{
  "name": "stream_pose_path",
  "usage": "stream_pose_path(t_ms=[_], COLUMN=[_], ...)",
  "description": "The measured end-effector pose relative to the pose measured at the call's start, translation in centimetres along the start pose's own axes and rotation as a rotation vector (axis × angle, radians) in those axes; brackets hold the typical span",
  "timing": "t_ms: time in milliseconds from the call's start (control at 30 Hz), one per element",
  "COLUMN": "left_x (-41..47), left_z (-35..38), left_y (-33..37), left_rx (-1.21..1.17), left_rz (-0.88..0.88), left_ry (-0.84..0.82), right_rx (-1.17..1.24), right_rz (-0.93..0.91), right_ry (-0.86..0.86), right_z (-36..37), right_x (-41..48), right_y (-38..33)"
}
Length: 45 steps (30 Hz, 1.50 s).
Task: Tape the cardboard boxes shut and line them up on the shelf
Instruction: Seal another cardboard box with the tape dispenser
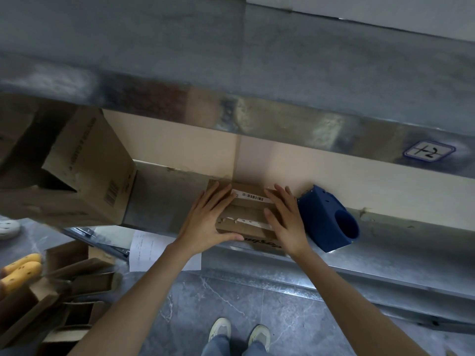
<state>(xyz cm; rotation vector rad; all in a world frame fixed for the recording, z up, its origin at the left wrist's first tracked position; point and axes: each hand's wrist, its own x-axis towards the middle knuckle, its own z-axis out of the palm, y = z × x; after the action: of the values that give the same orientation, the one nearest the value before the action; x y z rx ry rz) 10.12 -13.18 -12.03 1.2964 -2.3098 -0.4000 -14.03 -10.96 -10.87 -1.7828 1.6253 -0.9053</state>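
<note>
In the centre of the frame a small box (246, 214) is sitting on the metal shelf (164, 196), near its front edge, with its back close to the beige panel (180, 147) behind. The left hand (205, 219) is lying flat on the box's left side, fingers spread over the top and thumb hooking round the front face. The right hand (285, 217) is resting spread on the box's right side. Both hands are pressing on the box from either side rather than pinching anything.

The top of the box is showing barcode labels and a seam between flaps; whether fresh tape is running over it cannot be told. Just right of the box, nearly touching the right hand, a blue tape dispenser (326, 219) is lying on the shelf. At the left of the frame a large box (74, 170) is lying tipped on the shelf, its flaps hanging open and untaped.

Judging by this, the task is at an early stage: one small box is being placed or squared up, the large one is waiting for closing and taping, and more open cartons (64, 296) are standing on the floor at lower left, apparently yet to be handled.
</note>
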Motion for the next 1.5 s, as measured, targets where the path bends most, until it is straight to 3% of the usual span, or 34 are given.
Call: stream_pose_path(t_ms=[200,467,667,900,1067,1133,1300,1500], left_x=[0.0,-1.5,-3.2,-4.5,-4.8,-4.9,-5.4,-6.3], left_z=[-0.7,-4.0,-4.5,-3.1,-2.2,-2.3,-2.7,-1.7], left_y=[-0.5,-2.9,-2.1,1.5,3.7,4.5,6.9,10.2], left_rx=[-0.112,-0.123,0.016,-0.196,-0.125,-0.009,0.242,0.340], left_rz=[-0.043,-0.109,-0.205,-0.346,-0.436,-0.476,-0.503,-0.591], left_ry=[-0.027,0.073,0.133,0.137,0.090,0.094,0.188,0.220], right_rx=[-0.150,-0.174,-0.228,-0.319,-0.432,-0.474,-0.637,-0.863], right_rz=[-0.015,-0.026,-0.059,-0.079,-0.122,-0.167,-0.328,-0.196], right_ry=[-0.082,-0.306,-0.352,-0.339,-0.411,-0.377,-0.094,-0.116], right_z=[-1.0,-2.2,-1.7,-1.6,-2.8,-4.1,-7.7,-11.2], right_x=[0.5,-0.7,-1.7,-2.0,-1.6,-1.5,-1.5,-2.4], right_y=[0.4,-1.6,-2.3,-2.8,-3.4,-3.1,-0.3,3.6])
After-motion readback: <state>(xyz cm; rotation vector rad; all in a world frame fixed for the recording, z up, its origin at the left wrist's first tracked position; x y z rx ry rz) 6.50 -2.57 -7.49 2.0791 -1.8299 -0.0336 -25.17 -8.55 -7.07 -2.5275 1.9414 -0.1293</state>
